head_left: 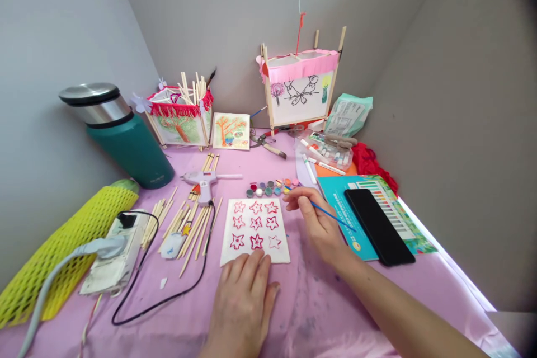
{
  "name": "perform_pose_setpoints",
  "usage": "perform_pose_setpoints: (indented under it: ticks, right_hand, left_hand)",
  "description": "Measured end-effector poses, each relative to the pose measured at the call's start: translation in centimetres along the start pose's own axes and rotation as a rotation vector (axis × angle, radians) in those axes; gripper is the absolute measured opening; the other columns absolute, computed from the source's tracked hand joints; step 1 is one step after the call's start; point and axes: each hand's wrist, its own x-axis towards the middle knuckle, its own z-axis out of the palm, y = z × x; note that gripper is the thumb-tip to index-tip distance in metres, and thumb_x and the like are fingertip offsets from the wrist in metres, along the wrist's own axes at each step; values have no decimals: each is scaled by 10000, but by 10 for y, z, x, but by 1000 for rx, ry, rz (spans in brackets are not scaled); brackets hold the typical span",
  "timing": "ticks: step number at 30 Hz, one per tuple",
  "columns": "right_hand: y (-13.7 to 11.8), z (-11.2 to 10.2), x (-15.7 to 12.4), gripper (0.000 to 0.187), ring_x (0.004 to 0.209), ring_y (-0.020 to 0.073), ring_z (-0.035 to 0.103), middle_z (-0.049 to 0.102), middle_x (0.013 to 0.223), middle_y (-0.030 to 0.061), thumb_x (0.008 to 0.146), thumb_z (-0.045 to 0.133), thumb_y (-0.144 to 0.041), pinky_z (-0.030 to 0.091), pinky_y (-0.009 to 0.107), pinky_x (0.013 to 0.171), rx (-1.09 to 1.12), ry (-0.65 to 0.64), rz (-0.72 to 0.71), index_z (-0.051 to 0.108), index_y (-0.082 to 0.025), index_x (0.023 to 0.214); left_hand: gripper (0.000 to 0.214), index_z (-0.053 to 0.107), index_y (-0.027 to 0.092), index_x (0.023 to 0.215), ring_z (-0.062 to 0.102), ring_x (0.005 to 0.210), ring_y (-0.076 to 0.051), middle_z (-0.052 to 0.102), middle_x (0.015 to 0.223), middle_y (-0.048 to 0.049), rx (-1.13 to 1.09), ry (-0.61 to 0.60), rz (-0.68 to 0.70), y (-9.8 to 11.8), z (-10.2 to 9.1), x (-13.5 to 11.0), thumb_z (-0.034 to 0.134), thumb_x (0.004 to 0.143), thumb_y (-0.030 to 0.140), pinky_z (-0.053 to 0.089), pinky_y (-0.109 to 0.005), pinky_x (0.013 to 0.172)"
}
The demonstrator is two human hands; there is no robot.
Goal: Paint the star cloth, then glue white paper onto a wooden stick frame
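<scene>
Nearest the head camera, one left hand (243, 305) lies flat, grasping nothing, fingertips at the near edge of one white sheet (264, 232) on the surface (310, 313). Nine stars (256, 223) fill it, three by three. One right hand (316, 221) pinches one blue brush (338, 217) beside two rows of paint pots (268, 191). One phone (380, 226) lies rightward; one glue gun (205, 183), left.

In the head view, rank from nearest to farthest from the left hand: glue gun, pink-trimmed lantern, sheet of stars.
From the left hand:
1. Sheet of stars: at its fingertips.
2. Glue gun: farther forward, to the left.
3. Pink-trimmed lantern: at the back, to the right.
</scene>
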Motion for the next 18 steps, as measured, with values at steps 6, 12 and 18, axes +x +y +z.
perform_pose_setpoints:
  ticks: [6,12,18]
  right_hand:
    - [15,12,-5,235,669,141,580,621,818,28,952,361,-330,496,305,648,128,88,-2,565,-213,943]
    - [29,14,-12,240,628,125,567,617,783,15,952,376,-320,475,279,602,175,126,35,588,-208,929]
    - [30,12,-9,270,601,116,553,607,747,13,943,394,-341,465,263,573,172,149,68,620,-194,932]
  left_hand:
    - [309,596,132,1126,547,921,-243,654,1105,-77,40,-11,-7,6,10,2,491,857,241,433,-385,788]
    - [249,634,155,1051,568,875,-225,679,1045,-67,-3,26,10,8,15,0,495,854,216,420,-372,782]
    - [213,652,165,996,575,903,-244,691,1010,-60,-1,69,9,5,20,-6,511,838,185,418,-386,808]
